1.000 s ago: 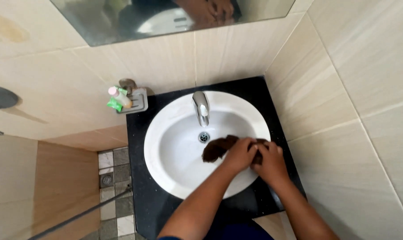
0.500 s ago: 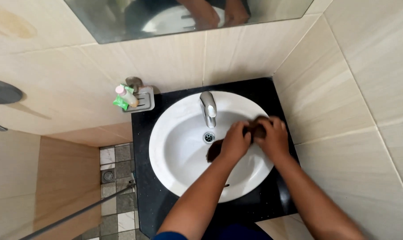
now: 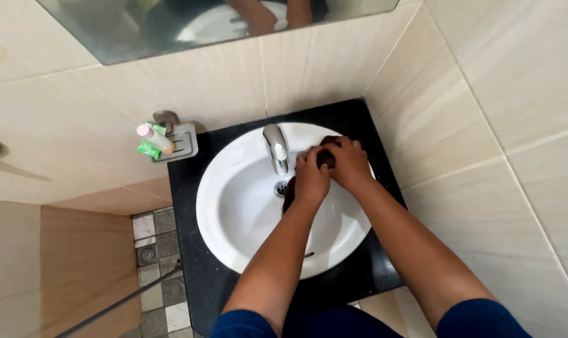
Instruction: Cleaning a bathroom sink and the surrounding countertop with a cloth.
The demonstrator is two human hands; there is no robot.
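My left hand (image 3: 310, 178) and my right hand (image 3: 346, 164) are pressed together over the far right part of a round white basin (image 3: 234, 206). Between them they grip a dark brown cloth (image 3: 325, 158), mostly hidden by the fingers; a dark bit of it hangs below my left hand near the drain (image 3: 282, 187). A chrome tap (image 3: 276, 149) stands just left of my left hand. No water stream is visible.
The basin sits in a black counter (image 3: 187, 250) in a corner of beige tiled walls. A wall soap rack (image 3: 174, 143) at the left holds a small pink-capped bottle (image 3: 154, 138) and green sachets. A mirror (image 3: 202, 19) hangs above. A tiled floor with a floor drain (image 3: 147, 255) lies lower left.
Both hands have carried the brown cloth from the basin's middle-right up toward its far rim beside the tap. The camera view has shifted slightly.
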